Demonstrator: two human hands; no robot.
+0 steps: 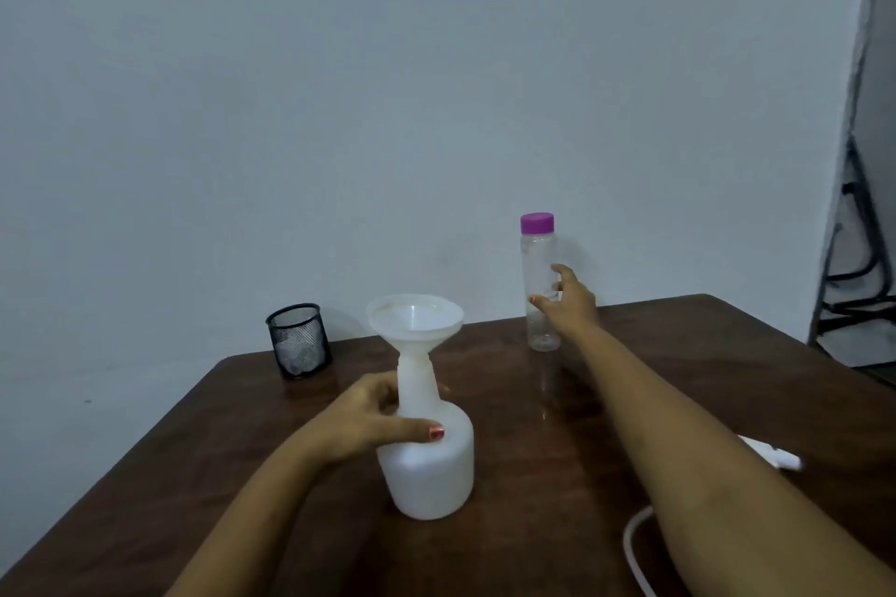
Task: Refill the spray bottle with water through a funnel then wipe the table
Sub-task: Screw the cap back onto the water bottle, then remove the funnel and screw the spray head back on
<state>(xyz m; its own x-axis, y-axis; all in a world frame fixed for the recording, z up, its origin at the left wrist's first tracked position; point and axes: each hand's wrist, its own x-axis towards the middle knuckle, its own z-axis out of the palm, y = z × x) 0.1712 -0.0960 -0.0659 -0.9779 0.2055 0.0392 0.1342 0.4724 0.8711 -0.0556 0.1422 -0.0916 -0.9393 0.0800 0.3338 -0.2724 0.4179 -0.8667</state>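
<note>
I record a black mesh cup (299, 340) standing upright to my far left, just before the plain pale wall (339, 87) (something pale lies inside; I cannot identify it). At my far right stands a dark metal frame (868, 218), blurred.

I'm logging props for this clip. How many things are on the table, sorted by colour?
White: 3, the spray bottle, the funnel, and a sprayer head with tube, partly behind the right arm, counted as one.
Clear: 1, the water bottle with a purple cap.
Black: 1, the mesh cup.
Total: 5.
</note>
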